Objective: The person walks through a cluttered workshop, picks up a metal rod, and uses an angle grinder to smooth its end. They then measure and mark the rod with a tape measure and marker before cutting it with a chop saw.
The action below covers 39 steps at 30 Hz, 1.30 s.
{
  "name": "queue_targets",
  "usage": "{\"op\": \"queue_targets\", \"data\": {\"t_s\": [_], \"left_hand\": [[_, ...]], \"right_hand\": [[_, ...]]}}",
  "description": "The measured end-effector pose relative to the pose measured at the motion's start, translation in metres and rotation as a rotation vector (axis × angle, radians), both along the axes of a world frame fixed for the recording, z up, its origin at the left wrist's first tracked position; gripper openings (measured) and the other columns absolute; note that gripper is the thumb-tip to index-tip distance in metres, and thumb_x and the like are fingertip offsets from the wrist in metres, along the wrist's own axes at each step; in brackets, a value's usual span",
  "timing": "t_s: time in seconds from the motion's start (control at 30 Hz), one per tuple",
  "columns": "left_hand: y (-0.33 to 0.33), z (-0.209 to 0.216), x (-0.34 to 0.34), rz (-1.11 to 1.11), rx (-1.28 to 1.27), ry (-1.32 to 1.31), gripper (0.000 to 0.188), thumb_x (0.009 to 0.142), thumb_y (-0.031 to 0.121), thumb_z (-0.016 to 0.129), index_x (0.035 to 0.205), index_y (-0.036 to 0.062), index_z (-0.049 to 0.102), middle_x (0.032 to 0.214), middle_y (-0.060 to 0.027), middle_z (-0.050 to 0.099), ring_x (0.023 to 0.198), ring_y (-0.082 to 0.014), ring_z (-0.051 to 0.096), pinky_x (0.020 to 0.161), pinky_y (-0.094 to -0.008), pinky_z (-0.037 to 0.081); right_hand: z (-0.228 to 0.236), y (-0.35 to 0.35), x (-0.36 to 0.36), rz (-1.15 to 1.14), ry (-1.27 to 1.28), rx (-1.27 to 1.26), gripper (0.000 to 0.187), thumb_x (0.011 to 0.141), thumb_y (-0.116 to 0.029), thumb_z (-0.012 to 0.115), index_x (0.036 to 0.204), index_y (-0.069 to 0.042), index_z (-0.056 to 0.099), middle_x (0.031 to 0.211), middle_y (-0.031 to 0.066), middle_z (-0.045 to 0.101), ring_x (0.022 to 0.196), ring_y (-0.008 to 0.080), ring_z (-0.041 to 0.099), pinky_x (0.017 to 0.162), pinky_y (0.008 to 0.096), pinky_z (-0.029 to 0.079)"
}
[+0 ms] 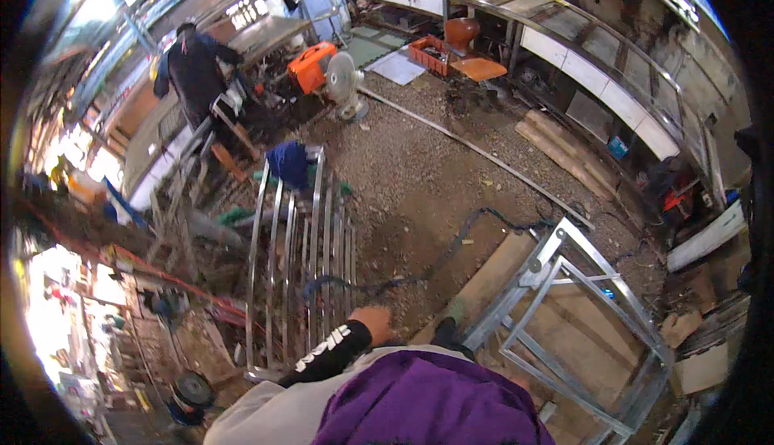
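Note:
My left hand [372, 322] is low in the middle, below a black sleeve with white lettering. Blur and the angle hide its fingers, and nothing shows in its grasp. It is nearest to the long silver metal bars [313, 243] on its left, with a gap between. At the right edge of my purple garment [427, 405], a small skin-toned patch may be part of my right hand; no fingers show there. Close on that side lies a welded silver metal frame [556, 292] with a slanted inner brace, over a brown board [592, 324].
A dark cable [435, 268] snakes across the gravel. Dark blue cloth [289, 164] hangs over the bars' far end. Farther off are a standing fan [343, 78], an orange case [312, 68], a red crate [429, 55], a long pole [476, 148] and a person in dark clothes [193, 74].

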<state>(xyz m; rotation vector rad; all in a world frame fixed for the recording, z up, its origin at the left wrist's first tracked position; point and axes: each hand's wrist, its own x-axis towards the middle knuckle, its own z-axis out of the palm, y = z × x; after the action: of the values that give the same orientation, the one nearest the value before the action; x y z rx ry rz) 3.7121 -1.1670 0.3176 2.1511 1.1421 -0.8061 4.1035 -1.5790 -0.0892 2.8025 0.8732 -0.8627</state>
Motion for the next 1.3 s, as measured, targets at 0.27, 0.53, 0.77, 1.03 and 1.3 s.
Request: {"op": "queue_targets", "data": {"t_s": [0.27, 0.53, 0.77, 1.03, 1.3], "left_hand": [[0.142, 0.019, 0.086, 0.159, 0.146, -0.537, 0.063, 0.098, 0.043, 0.059, 0.146, 0.0041, 0.047, 0.133, -0.0235, 0.06, 0.118, -0.0414, 0.061, 0.101, -0.0477, 0.049], [0.332, -0.027, 0.15, 0.139, 0.147, -0.583, 0.058, 0.098, 0.043, 0.06, 0.139, 0.003, 0.055, 0.117, -0.0222, 0.067, 0.109, -0.0402, 0.065, 0.093, -0.0484, 0.052], [0.561, -0.048, 0.202, 0.033, 0.326, -0.624, 0.044, 0.096, 0.034, 0.062, 0.129, 0.0045, 0.061, 0.112, -0.0196, 0.068, 0.104, -0.0399, 0.066, 0.09, -0.0486, 0.053], [0.809, -0.013, 0.209, -0.005, 0.226, -0.524, 0.056, 0.096, 0.037, 0.062, 0.141, 0.0042, 0.053, 0.119, -0.0221, 0.066, 0.107, -0.0411, 0.064, 0.093, -0.0495, 0.052], [1.007, -0.111, 0.187, 0.39, 0.311, -0.499, 0.064, 0.094, 0.036, 0.062, 0.145, 0.0011, 0.048, 0.128, -0.0257, 0.064, 0.114, -0.0417, 0.063, 0.096, -0.0484, 0.052]], "right_hand": [[0.166, 0.358, 0.115, -0.142, 0.357, 0.658, 0.044, 0.098, -0.037, 0.061, 0.077, 0.001, 0.067, 0.068, 0.0123, 0.063, 0.065, 0.0201, 0.061, 0.058, 0.0377, 0.044], [0.208, 0.593, 0.107, -0.228, 0.441, 1.01, 0.043, 0.106, -0.035, 0.052, 0.079, -0.003, 0.06, 0.067, 0.0005, 0.053, 0.067, 0.0134, 0.051, 0.062, 0.0343, 0.04], [0.201, 0.79, 0.152, -0.416, 0.266, 0.839, 0.038, 0.105, -0.033, 0.051, 0.095, 0.001, 0.063, 0.087, 0.0146, 0.063, 0.078, 0.029, 0.059, 0.073, 0.0424, 0.045], [0.135, 0.932, 0.229, -0.533, -0.064, 0.518, 0.039, 0.103, -0.032, 0.053, 0.112, 0.005, 0.064, 0.098, 0.025, 0.066, 0.089, 0.0422, 0.062, 0.08, 0.0518, 0.047], [0.129, 1.255, 0.19, -0.284, 0.059, 0.524, 0.024, 0.1, -0.022, 0.058, 0.102, 0.001, 0.064, 0.1, 0.0254, 0.065, 0.09, 0.0427, 0.062, 0.078, 0.0508, 0.048]]}}
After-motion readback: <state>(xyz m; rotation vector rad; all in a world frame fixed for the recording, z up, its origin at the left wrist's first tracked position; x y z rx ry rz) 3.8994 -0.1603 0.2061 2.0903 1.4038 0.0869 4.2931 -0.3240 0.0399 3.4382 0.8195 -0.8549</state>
